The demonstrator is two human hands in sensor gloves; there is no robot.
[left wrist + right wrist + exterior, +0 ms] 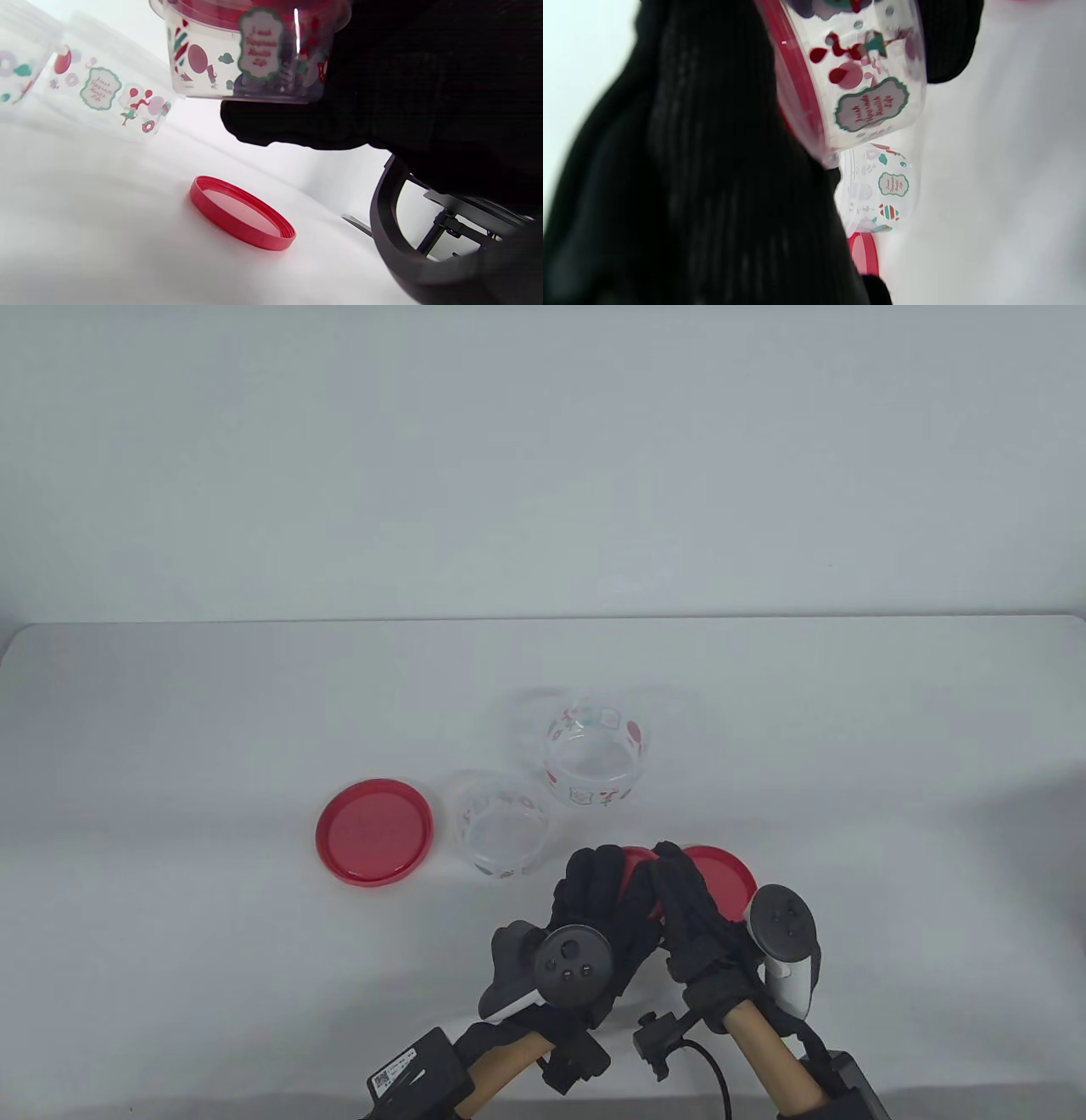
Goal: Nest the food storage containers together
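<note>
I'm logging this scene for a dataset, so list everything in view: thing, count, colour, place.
Open containers: 2, clear with printed pictures, mid-table; one nearer, one behind it to the right.
Loose lids: 2, red, flat on the table; one left of the nearer container, one right of the hands.
Lidded container: 1, clear with printed pictures, red lid, held off the table between both hands.
Table: 1, white, under everything.
Left hand: 1, black glove, grips the lidded container.
Right hand: 1, black glove, grips the same container.
</note>
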